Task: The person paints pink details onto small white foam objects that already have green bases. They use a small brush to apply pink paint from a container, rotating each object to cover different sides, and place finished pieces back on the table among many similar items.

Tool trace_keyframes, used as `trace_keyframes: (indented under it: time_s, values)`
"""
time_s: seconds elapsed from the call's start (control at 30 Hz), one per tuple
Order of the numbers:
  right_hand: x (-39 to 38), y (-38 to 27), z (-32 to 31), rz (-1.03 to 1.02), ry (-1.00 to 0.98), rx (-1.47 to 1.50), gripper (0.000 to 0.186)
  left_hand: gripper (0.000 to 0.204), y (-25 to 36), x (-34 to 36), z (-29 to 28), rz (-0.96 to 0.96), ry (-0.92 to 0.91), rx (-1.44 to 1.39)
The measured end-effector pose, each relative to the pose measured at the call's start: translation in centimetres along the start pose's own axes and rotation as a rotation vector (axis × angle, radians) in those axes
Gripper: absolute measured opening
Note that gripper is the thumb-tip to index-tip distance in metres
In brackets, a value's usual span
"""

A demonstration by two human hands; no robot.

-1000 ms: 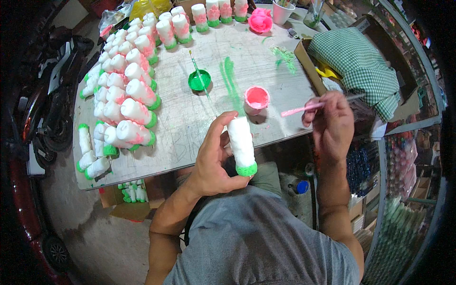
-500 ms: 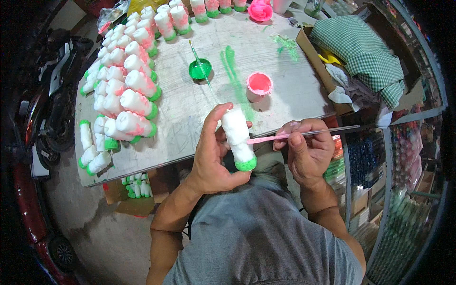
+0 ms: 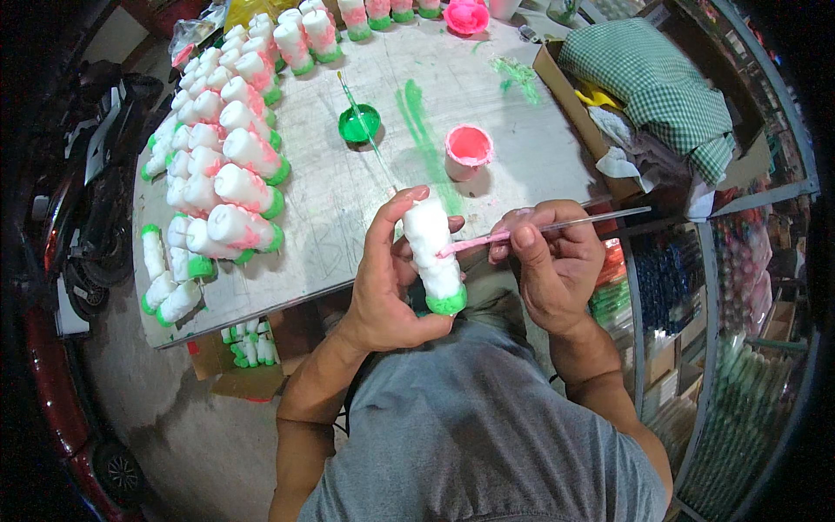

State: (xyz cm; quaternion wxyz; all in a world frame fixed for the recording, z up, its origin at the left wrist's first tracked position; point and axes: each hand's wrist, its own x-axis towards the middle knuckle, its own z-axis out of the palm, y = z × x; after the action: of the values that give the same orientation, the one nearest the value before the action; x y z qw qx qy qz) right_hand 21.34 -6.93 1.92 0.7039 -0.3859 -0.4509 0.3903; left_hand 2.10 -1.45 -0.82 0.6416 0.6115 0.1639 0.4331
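Observation:
My left hand (image 3: 389, 270) is closed round a white, lumpy candle (image 3: 430, 239) with a green-painted base, held tilted above my lap at the table's edge. Between the thumb and fingers of my right hand (image 3: 557, 261) is a thin paintbrush (image 3: 565, 225), its clear handle pointing right. The pink-coated tip touches the candle's side, where a small pink mark shows. Beyond my hands stands a cup of pink paint (image 3: 469, 152). Left of it, a second brush (image 3: 365, 122) lies across a small dish of green paint (image 3: 351, 130).
Rows of white candles (image 3: 235, 187) with pink patches and green bases fill the table's left side. A cardboard box (image 3: 570, 113) holding a green checked cloth (image 3: 661, 96) stands at right. Below the table sits another box (image 3: 252, 383) with more green-and-white pieces. Shelves (image 3: 709, 287) flank my right.
The brush tip has shifted slightly left onto the candle's side, and a pink mark now shows there. My right hand has moved a little left and up with the brush.

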Motion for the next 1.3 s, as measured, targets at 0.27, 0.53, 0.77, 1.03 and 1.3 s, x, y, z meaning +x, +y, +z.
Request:
trace_keyframes:
  time_s: [0.27, 0.53, 0.77, 1.03, 1.3]
  values:
    - [-0.3, -0.2, -0.2, 0.081, 0.025, 0.091, 0.016, 0.118, -0.5, -0.1, -0.2, 0.063, -0.039, -0.017]
    - [-0.5, 0.3, -0.8, 0.087, 0.072, 0.113, 0.017, 0.118, -0.6, -0.1, 0.0, 0.068, -0.039, -0.047]
    - [-0.1, 0.3, -0.4, 0.03, 0.106, 0.026, 0.017, 0.118, -0.5, -0.1, 0.0, 0.038, -0.028, -0.061]
    - [-0.3, 0.7, -0.4, -0.03, 0.067, 0.027, 0.017, 0.119, -0.3, -0.2, 0.2, 0.018, -0.009, -0.092]
    - [-1.9, 1.3, 0.0, -0.064, 0.024, 0.053, 0.016, 0.12, -0.5, -0.3, 0.8, 0.005, 0.107, -0.093]
